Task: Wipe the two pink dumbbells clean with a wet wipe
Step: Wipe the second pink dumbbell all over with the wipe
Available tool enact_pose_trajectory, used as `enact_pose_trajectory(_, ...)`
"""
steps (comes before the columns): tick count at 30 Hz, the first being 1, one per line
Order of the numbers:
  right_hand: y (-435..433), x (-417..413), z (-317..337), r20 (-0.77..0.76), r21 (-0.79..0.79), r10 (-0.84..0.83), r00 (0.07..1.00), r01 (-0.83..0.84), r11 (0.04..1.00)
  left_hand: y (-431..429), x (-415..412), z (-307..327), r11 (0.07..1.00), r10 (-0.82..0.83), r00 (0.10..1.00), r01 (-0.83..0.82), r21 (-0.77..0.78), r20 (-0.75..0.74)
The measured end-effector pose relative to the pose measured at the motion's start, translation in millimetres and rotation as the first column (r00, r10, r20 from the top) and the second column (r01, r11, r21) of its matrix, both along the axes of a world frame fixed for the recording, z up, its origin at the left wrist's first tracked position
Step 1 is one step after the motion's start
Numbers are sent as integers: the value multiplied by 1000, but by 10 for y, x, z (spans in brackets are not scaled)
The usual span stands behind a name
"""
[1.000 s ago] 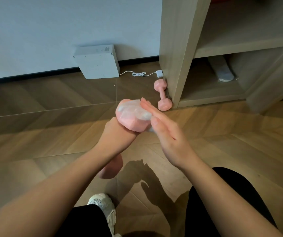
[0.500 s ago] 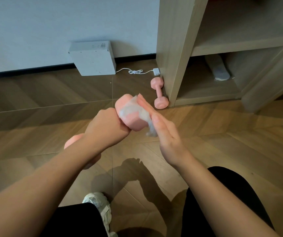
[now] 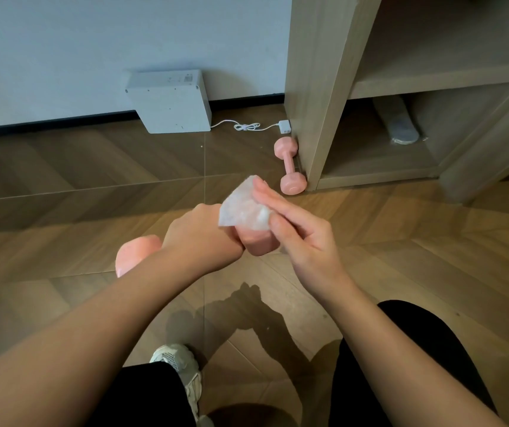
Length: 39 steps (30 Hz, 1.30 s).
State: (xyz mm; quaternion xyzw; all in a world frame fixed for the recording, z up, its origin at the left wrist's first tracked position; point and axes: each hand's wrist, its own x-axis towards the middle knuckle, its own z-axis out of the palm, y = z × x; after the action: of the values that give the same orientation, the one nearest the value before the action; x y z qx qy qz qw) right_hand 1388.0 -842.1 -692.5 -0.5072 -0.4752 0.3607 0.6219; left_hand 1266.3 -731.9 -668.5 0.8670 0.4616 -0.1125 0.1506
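**Wet wipe pressed on the held dumbbell's right end**

Left hand wrapped around the handle of 1 pink dumbbell, held above the wooden floor at centre of view; fingers closed on the grip, hidden from the camera. Left end of that dumbbell showing behind the left wrist, right end poking out toward the right hand. Wet wipe draped over the top of the right end, pinned there by the right hand's fingers, which lie nearly straight and close together across it, thumb on the near side. Loose corner of the wipe sticking up at the far edge.

Second pink dumbbell lying on the floor farther off and to the right, touching the side panel of a wooden shelf unit. White box against the far wall, its white cable running right toward the shelf unit. White shoe at near centre.
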Motion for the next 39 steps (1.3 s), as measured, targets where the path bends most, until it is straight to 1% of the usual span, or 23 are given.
enact_pose_trajectory(2, 15, 66, -15, -33, -45, -148, 988, 146, 988, 22, -1, -15, 1000, 7, 1000, -7, 26, 28)
enact_pose_trajectory(4, 32, 175, -43, 18, -156, -331, 944, 329, 931, 28, 15, -13, 999, 35, 997, -35, 5, 62)
enact_pose_trajectory(5, 36, 250, -67, 130, -199, -394, 910, 413, 889, 31, 25, -10, 999, 50, 996, -49, -10, 73)
enact_pose_trajectory(6, 36, 321, -81, 296, -215, -413, 861, 481, 850, 36, 32, -13, 998, 56, 995, -54, -17, 82)
enact_pose_trajectory(7, 31, 377, -83, 468, -206, -390, 793, 527, 825, 39, 37, -16, 999, 53, 995, -52, -16, 88)
enact_pose_trajectory(8, 30, 418, -80, 595, -183, -346, 726, 541, 821, 41, 37, -16, 999, 46, 995, -45, -9, 93)
enact_pose_trajectory(9, 30, 445, -70, 646, -160, -308, 698, 519, 840, 38, 37, -12, 999, 41, 995, -41, -3, 94)
enact_pose_trajectory(10, 32, 450, -47, 633, -140, -287, 719, 471, 871, 38, 35, -9, 999, 39, 995, -39, -1, 96)
enact_pose_trajectory(11, 32, 433, -6, 573, -120, -276, 772, 412, 903, 32, 32, -3, 999, 40, 994, -40, 4, 97)
enact_pose_trajectory(13, 48, 363, 98, 302, -89, -288, 909, 328, 941, 19, 28, 11, 999, 30, 996, -32, 23, 88)
enact_pose_trajectory(14, 65, 321, 129, 182, -80, -308, 934, 326, 942, 10, 25, 14, 999, 19, 996, -21, 30, 83)
enact_pose_trajectory(15, 78, 277, 146, 119, -74, -337, 934, 347, 935, -1, 23, 7, 999, 6, 996, -9, 33, 84)
enact_pose_trajectory(18, 59, 158, 124, 96, -82, -364, 927, 372, 925, -18, 29, -41, 999, -29, 994, 26, 32, 105)
enact_pose_trajectory(21, -10, 73, 59, 30, 33, -181, 983, 180, 983, 56, 42, -50, 999, -43, 993, 40, 37, 109)
enact_pose_trajectory(23, -14, 31, 39, 77, 103, -84, 993, 76, 992, 98, 50, -38, 998, -67, 992, 64, 29, 103)
enact_pose_trajectory(25, 38, 19, 35, 124, 128, -66, 990, 50, 991, 52, 68, -25, 996, -95, 990, 94, 6, 104)
enact_pose_trajectory(27, 88, 50, 7, 146, 80, -81, 986, 70, 994, -56, 81, -14, 994, -111, 985, 111, 8, 130)
enact_pose_trajectory(28, 103, 72, -14, 141, 22, -94, 985, 92, 995, -105, 81, -7, 993, -117, 983, 115, 22, 141)
enact_pose_trajectory(30, 99, 101, -75, 60, -119, -120, 991, 126, 985, -156, 71, 24, 990, -130, 983, 121, 76, 133)
enact_pose_trajectory(32, 71, 105, -106, -40, -179, -141, 989, 132, 975, -124, 62, 61, 990, -102, 987, 89, 109, 120)
enact_pose_trajectory(35, 20, 70, -87, -57, -91, -128, 990, 122, 988, -15, 52, 82, 996, -33, 992, 22, 90, 122)
enact_pose_trajectory(37, -2, 51, -60, 13, 31, -107, 994, 106, 994, 21, 53, 60, 996, -48, 991, 37, 86, 124)
enact_pose_trajectory(39, 25, 46, -38, 107, 97, -103, 989, 92, 991, -6, 55, 52, 994, -78, 989, 68, 80, 128)
